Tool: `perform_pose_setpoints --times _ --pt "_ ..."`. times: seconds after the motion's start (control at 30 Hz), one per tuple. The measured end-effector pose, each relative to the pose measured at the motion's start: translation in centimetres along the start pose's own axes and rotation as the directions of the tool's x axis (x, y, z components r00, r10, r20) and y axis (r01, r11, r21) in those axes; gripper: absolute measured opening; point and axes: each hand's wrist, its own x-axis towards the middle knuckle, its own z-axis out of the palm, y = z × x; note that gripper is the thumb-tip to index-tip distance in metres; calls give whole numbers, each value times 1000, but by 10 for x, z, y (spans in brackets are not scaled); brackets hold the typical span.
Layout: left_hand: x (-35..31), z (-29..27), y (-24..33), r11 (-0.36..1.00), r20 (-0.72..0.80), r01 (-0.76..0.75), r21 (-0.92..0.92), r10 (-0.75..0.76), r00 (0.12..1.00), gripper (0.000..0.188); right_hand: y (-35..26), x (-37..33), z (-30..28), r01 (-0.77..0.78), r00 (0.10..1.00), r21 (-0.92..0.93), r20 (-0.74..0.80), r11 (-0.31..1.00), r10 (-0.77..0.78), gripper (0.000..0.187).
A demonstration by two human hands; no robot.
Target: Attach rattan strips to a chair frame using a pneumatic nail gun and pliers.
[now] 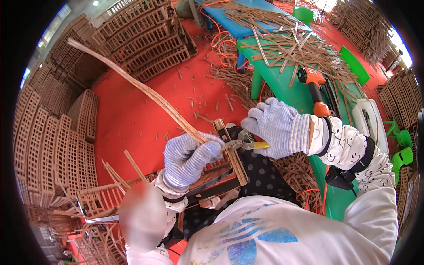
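Note:
My left hand (190, 157), in a striped pale knit glove, is closed round a bundle of long thin wooden strips (152, 95). The strips stretch away to the far left in a slight curve. My right hand (274, 128), gloved alike, grips pruning shears (240, 144) with a yellow handle. The metal jaws lie against the strips' near end, beside my left fingers; whether they are fully closed I cannot make out. Just under the shears sits a wooden slat frame (237, 165) over my lap, partly hidden by my hands.
To the right, a green table (282, 81) carries many loose wooden strips (287, 48) and an orange and black power tool (314, 86). A blue table (236, 26) adjoins it. Slatted wooden crates (141, 39) are stacked at the far left. Scraps litter the red floor (128, 119).

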Motion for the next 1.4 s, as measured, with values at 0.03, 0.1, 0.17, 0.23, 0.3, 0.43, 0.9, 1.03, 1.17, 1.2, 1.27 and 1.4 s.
perform_pose_setpoints --times 0.03,0.1,0.17,0.23,0.3,0.43,0.9,1.03,1.17,1.2,1.27,1.4 --pt "0 1 0 999 -27 23 -46 -24 999 17 -1 0 -1 -11 1000 -11 15 1000 11 50" --pt "0 3 0 995 -54 46 -93 -51 997 14 -3 1 -3 2 1000 -39 -17 999 -3 46" --pt "-1 4 -1 990 -74 53 -129 -62 995 13 -5 1 -4 8 999 -73 -37 997 -10 42" --pt "-2 4 -1 996 -52 14 -89 -19 998 17 -5 -2 -4 -54 991 -21 121 998 56 30" --pt "-4 2 1 999 -26 -22 -43 21 999 22 0 -11 0 -158 984 44 86 986 154 26" --pt "-6 -4 6 986 4 41 -163 -41 999 24 30 -61 18 -477 841 98 -236 873 486 24" --pt "0 4 2 839 4 544 23 -544 839 30 83 -283 108 -973 45 -203 307 112 951 61" --pt "2 7 -3 843 -5 537 36 -537 843 30 89 -281 112 -921 174 -316 186 226 967 69" --pt "3 9 -5 836 -3 545 68 -546 838 31 120 -225 114 -897 394 193 -55 397 917 68" --pt "3 9 -5 840 7 537 73 -539 842 32 128 -203 115 -896 353 286 -7 340 936 68" --pt "1 11 -4 816 -26 572 86 -572 820 31 142 -162 115 -912 373 209 67 353 925 72" --pt "-3 15 -4 814 -37 579 44 -578 815 29 170 -106 128 -966 246 -28 216 258 945 87"
